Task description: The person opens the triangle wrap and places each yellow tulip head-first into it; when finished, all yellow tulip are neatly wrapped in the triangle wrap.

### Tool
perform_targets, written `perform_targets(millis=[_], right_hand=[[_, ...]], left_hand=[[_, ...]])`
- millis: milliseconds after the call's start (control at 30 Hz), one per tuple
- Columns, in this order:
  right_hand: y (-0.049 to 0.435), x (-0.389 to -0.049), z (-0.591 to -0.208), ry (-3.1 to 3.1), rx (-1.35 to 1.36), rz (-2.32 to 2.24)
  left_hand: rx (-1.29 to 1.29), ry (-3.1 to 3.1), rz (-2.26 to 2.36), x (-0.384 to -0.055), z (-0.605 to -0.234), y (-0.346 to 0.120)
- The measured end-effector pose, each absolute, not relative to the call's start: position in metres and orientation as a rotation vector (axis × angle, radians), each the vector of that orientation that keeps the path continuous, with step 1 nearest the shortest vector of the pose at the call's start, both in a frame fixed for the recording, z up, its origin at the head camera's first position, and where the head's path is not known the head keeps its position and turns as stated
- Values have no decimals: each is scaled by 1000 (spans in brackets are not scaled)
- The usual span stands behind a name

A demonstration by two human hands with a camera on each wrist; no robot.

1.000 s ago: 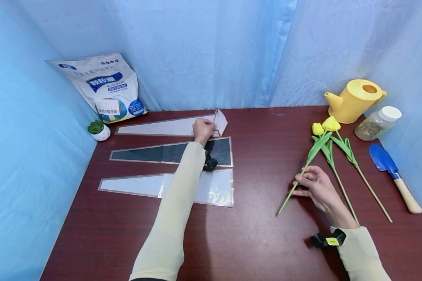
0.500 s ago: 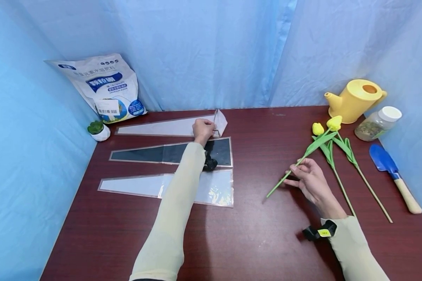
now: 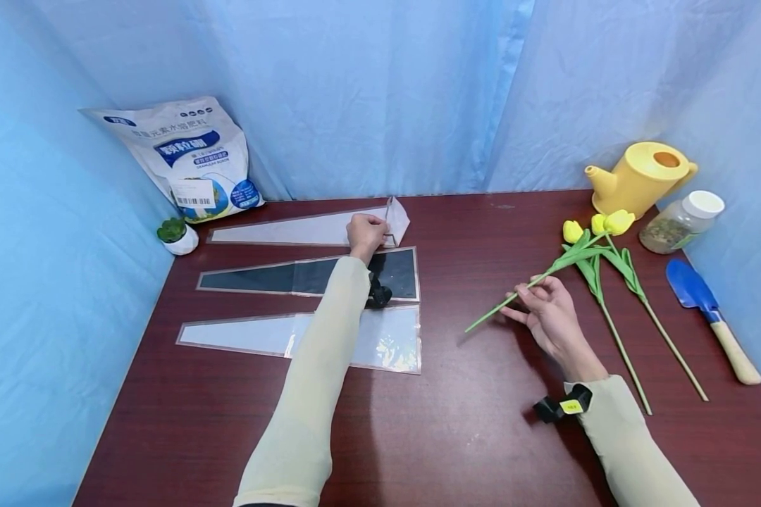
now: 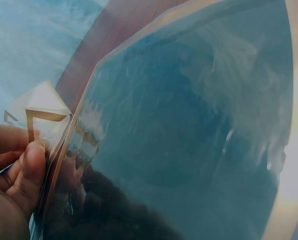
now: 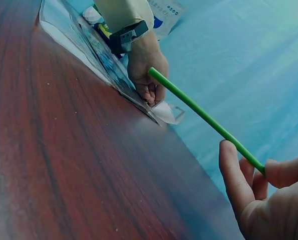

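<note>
My left hand (image 3: 366, 236) pinches the wide end of a white tapered flower sleeve (image 3: 304, 228) at the back of the table. The sleeve's mouth is lifted, and its flap (image 4: 44, 100) stands up beside my thumb in the left wrist view. My right hand (image 3: 550, 317) holds a yellow artificial tulip by its green stem (image 5: 204, 115), between thumb and fingers. The stem's bare end slants left, and its flower (image 3: 619, 222) is at the upper right. Two more tulips lie under and beside it, one with its stem (image 3: 621, 352) just right of my hand.
A black sleeve (image 3: 247, 278) and another white sleeve (image 3: 241, 334) lie nearer me, under the left forearm. At the right are a yellow watering can (image 3: 634, 183), a lidded jar (image 3: 681, 222) and a blue trowel (image 3: 691, 285). A fertilizer bag (image 3: 190, 158) and potted succulent (image 3: 180, 239) stand left.
My right hand has moved left and toward the back with the tulip, whose stem now lies flatter, its end pointing more to the left. The left hand has stayed at the sleeve.
</note>
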State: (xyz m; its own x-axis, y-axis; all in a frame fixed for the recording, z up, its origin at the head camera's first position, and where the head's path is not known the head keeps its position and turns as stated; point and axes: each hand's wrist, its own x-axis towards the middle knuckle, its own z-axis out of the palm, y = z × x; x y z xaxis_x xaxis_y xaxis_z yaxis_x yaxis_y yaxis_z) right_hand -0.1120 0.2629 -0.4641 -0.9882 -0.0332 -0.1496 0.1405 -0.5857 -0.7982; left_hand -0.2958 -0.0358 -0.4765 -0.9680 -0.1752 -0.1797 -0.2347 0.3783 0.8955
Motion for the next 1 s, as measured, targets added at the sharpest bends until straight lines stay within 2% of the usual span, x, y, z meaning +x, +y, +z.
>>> perform_targets(millis=[1000], right_hand=[[244,-144,-464,1293,305,-2922]], left_hand=[[-384,2532,1708,-295,-475,-36]])
